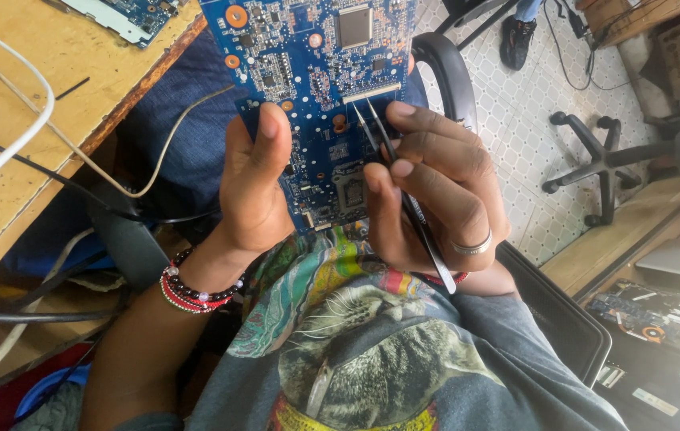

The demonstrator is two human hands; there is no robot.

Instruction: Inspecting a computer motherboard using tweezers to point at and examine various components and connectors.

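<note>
A blue circuit board (pixel 308 56) stands upright in front of my chest, over my lap. My left hand (pixel 254 187) grips its lower left edge, thumb pressed on the face. My right hand (pixel 435 191) pinches a pair of metal tweezers (pixel 404 195). Their tips touch the board just below a long white connector (pixel 372 90) near the middle. A silver ring sits on one right finger, and beaded bracelets circle my left wrist.
A wooden bench (pixel 45 104) lies at the left with white and black cables (pixel 33 120) and another board (pixel 128 14). An office chair base (pixel 595 172) stands on the tiled floor at right. An opened laptop chassis (pixel 659 319) rests lower right.
</note>
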